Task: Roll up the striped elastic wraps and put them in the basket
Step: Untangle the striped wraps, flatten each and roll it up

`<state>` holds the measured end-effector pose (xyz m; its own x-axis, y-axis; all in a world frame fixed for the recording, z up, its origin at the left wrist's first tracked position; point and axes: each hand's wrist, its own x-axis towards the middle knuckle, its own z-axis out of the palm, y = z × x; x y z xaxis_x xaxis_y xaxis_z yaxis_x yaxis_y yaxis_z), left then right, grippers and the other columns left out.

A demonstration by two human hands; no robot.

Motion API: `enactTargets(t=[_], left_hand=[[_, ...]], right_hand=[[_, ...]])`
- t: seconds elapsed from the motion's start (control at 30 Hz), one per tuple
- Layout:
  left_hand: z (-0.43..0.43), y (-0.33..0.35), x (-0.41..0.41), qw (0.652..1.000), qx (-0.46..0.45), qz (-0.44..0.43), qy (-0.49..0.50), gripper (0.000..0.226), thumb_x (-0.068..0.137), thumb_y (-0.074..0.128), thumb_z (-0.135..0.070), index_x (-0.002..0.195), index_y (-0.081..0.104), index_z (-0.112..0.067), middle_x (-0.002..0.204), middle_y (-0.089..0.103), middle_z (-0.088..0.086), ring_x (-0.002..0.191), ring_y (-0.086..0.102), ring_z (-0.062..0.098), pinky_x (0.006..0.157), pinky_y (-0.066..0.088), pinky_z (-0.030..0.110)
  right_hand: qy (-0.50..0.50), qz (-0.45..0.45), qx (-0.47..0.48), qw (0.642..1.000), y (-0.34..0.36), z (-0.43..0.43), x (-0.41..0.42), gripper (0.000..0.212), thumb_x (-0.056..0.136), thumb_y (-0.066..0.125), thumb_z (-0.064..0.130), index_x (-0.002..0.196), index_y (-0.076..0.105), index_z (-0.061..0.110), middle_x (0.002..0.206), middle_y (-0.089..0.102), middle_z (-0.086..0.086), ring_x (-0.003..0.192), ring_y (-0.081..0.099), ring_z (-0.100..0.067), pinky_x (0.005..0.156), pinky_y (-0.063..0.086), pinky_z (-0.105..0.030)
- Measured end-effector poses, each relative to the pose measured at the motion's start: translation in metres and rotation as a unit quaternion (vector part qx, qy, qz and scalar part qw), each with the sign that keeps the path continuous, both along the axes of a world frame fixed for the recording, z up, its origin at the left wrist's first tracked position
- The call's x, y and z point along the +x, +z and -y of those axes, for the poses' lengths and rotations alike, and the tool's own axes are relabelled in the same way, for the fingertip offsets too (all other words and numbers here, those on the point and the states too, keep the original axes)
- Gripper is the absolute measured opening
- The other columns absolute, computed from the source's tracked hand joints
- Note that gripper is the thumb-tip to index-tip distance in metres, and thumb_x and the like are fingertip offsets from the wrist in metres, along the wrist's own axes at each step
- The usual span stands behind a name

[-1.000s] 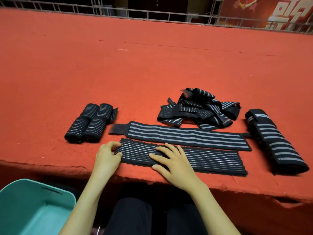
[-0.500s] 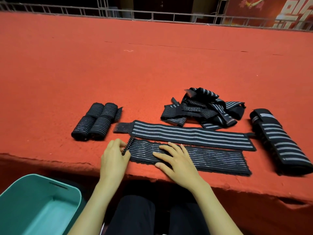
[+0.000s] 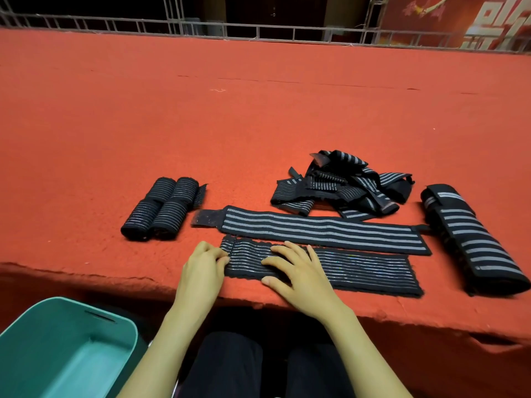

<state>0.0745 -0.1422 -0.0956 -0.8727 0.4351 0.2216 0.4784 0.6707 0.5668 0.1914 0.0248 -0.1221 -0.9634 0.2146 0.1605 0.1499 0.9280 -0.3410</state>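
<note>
One wrap [image 3: 362,268] was spread at the table [image 3: 258,116] edge, its end pinched by the left hand [image 3: 201,271], its middle pressed under the flat right hand [image 3: 301,278]. A crooked roll could be caused by uneven tension.

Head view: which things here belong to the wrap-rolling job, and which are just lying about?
Job: left hand pinching and right hand pressing the thin-striped wrap; wide-striped wrap; tangled pile; small rolls; large roll; teal basket.
Lying about: metal railing; red banner.
</note>
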Motion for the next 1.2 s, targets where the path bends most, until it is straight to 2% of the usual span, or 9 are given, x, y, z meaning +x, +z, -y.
enactTargets(t=[0.23, 0.37, 0.5, 0.7, 0.8, 0.9, 1.03, 1.13, 1.2], left_hand=[[-0.005, -0.003, -0.002, 0.999, -0.015, 0.037, 0.015, 0.013, 0.084, 0.065, -0.016, 0.094, 0.057, -0.017, 0.093, 0.046, 0.000, 0.099, 0.048, 0.026, 0.085, 0.034, 0.031], [-0.016, -0.003, 0.006, 1.000, 0.014, 0.005, 0.007, 0.016, 0.082, 0.059, -0.002, 0.094, 0.056, -0.011, 0.094, 0.045, 0.002, 0.091, 0.051, 0.027, 0.077, 0.035, 0.034], [-0.025, -0.008, 0.015, 0.998, 0.022, -0.041, -0.030, 0.022, 0.078, 0.057, 0.010, 0.093, 0.064, -0.005, 0.097, 0.052, 0.005, 0.093, 0.049, 0.024, 0.078, 0.038, 0.032], [-0.027, -0.014, 0.015, 0.995, 0.047, -0.039, -0.073, 0.013, 0.088, 0.061, -0.011, 0.096, 0.072, -0.008, 0.089, 0.051, -0.007, 0.088, 0.044, 0.012, 0.079, 0.031, 0.020], [-0.027, -0.009, 0.011, 0.995, 0.065, 0.001, -0.077, 0.019, 0.088, 0.057, -0.002, 0.100, 0.070, -0.008, 0.094, 0.062, 0.001, 0.087, 0.055, 0.016, 0.082, 0.035, 0.019], [-0.022, -0.004, 0.006, 0.993, 0.082, 0.061, -0.059, 0.026, 0.081, 0.061, 0.006, 0.099, 0.068, -0.011, 0.090, 0.059, 0.001, 0.076, 0.054, 0.009, 0.079, 0.042, 0.020], [-0.021, -0.004, 0.003, 0.993, 0.069, 0.091, -0.030, 0.021, 0.080, 0.069, -0.005, 0.096, 0.062, -0.017, 0.091, 0.055, 0.000, 0.077, 0.052, 0.010, 0.077, 0.041, 0.022], [-0.022, -0.006, 0.003, 0.993, 0.059, 0.095, -0.023, 0.020, 0.081, 0.070, -0.011, 0.094, 0.058, -0.020, 0.091, 0.057, -0.001, 0.075, 0.050, 0.007, 0.074, 0.034, 0.018], [-0.021, -0.006, 0.004, 0.994, 0.059, 0.092, -0.021, 0.020, 0.080, 0.070, -0.013, 0.093, 0.058, -0.021, 0.090, 0.059, -0.002, 0.073, 0.052, 0.008, 0.074, 0.037, 0.022]], right_hand=[[-0.027, 0.002, -0.028, 0.999, 0.003, -0.015, 0.011, 0.055, 0.077, 0.031, 0.076, 0.114, 0.049, 0.039, 0.143, 0.033, 0.022, 0.141, 0.017, -0.005, 0.117, -0.003, -0.042], [-0.025, -0.006, -0.035, 0.999, 0.002, -0.016, 0.013, 0.055, 0.076, 0.030, 0.076, 0.114, 0.049, 0.040, 0.144, 0.032, 0.022, 0.141, 0.017, -0.005, 0.116, -0.004, -0.041], [-0.031, -0.011, -0.028, 0.999, 0.002, -0.014, 0.014, 0.059, 0.076, 0.027, 0.075, 0.116, 0.050, 0.039, 0.145, 0.032, 0.021, 0.142, 0.016, -0.006, 0.116, -0.005, -0.040], [-0.032, -0.016, -0.019, 0.999, -0.001, -0.014, 0.015, 0.054, 0.080, 0.030, 0.072, 0.116, 0.049, 0.038, 0.146, 0.032, 0.019, 0.143, 0.015, -0.007, 0.116, -0.007, -0.039], [-0.033, -0.020, -0.014, 0.999, -0.002, -0.013, 0.015, 0.055, 0.079, 0.028, 0.072, 0.117, 0.049, 0.037, 0.146, 0.032, 0.019, 0.143, 0.016, -0.007, 0.115, -0.008, -0.037], [-0.033, -0.024, -0.011, 0.999, -0.001, -0.013, 0.016, 0.056, 0.080, 0.027, 0.072, 0.117, 0.049, 0.037, 0.147, 0.032, 0.019, 0.143, 0.015, -0.007, 0.115, -0.008, -0.037], [-0.029, -0.033, -0.017, 0.999, -0.001, -0.013, 0.016, 0.055, 0.079, 0.029, 0.072, 0.115, 0.050, 0.036, 0.146, 0.034, 0.018, 0.143, 0.018, -0.008, 0.115, -0.007, -0.037], [-0.031, -0.020, -0.032, 0.999, 0.002, -0.012, 0.013, 0.059, 0.075, 0.028, 0.075, 0.111, 0.052, 0.034, 0.142, 0.036, 0.019, 0.142, 0.019, -0.009, 0.116, -0.003, -0.042], [-0.032, -0.020, -0.043, 0.998, 0.008, -0.009, 0.005, 0.061, 0.075, 0.025, 0.074, 0.108, 0.054, 0.031, 0.136, 0.041, 0.016, 0.139, 0.023, -0.010, 0.117, 0.003, -0.046]])
